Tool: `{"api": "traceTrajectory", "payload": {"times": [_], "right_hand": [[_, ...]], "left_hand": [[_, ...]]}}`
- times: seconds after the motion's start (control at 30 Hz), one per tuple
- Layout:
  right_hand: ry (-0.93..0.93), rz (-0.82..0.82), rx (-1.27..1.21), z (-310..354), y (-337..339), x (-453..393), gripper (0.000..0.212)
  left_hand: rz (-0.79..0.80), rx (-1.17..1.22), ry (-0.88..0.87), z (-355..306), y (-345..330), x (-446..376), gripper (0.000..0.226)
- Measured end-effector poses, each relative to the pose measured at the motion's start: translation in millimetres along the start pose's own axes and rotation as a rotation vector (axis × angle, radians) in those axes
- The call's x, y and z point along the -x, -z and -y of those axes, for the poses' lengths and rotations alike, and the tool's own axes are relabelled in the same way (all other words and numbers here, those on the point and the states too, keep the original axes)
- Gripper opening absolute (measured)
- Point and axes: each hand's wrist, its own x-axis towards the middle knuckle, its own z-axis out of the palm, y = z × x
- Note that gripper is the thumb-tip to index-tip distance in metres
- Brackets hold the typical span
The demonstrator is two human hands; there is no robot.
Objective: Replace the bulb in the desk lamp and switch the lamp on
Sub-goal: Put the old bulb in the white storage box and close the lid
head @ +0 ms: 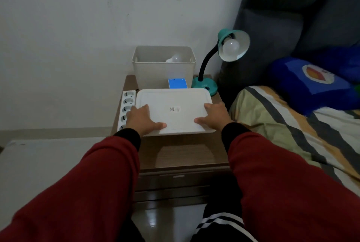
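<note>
I have both hands, left (143, 119) and right (212, 117), gripping the lid (173, 111) at the desk's front; next I reach the spare bulb (175, 58) in the bin (163, 74) at the back edge, lamp (224, 50) unlit.

We see two bare hands, left hand (143, 120), right hand (213, 116); red sleeves (87, 183) with black cuffs (128, 137); black trousers (220, 224), white stripes.

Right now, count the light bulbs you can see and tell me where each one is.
2. One bulb sits screwed into the green lamp on the right. The other bulb lies inside the open beige bin at the back. More could be hidden lower in the bin.
</note>
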Motion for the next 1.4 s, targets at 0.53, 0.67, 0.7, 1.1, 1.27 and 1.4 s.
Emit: {"api": "traceTrajectory", "payload": {"times": [0.53,0.67,0.7,1.1,1.27,1.4], "right_hand": [[0.096,-0.191,-0.190,59.1,103.6,-140.9,0.061],[0.054,-0.170,-0.269,65.4,101.7,-178.1,0.074],[0.048,-0.170,-0.257,66.1,98.1,-188.0,0.072],[0.023,-0.214,-0.184,71.0,71.6,-231.6,0.071],[0.027,-0.200,-0.113,75.3,70.8,-240.0,0.065],[0.018,-0.207,-0.142,73.5,66.5,-243.1,0.053]], "left_hand": [[-0.235,0.157,-0.128,-33.1,116.4,-122.1,0.093],[-0.215,0.169,-0.116,-33.3,117.7,-169.2,0.098],[-0.213,0.164,-0.116,-32.8,116.6,-177.9,0.098],[-0.225,0.190,-0.104,-19.7,101.3,-221.3,0.090],[-0.200,0.205,-0.066,-18.3,102.7,-225.0,0.085],[-0.146,0.145,-0.073,-18.6,104.0,-232.3,0.082]]}}
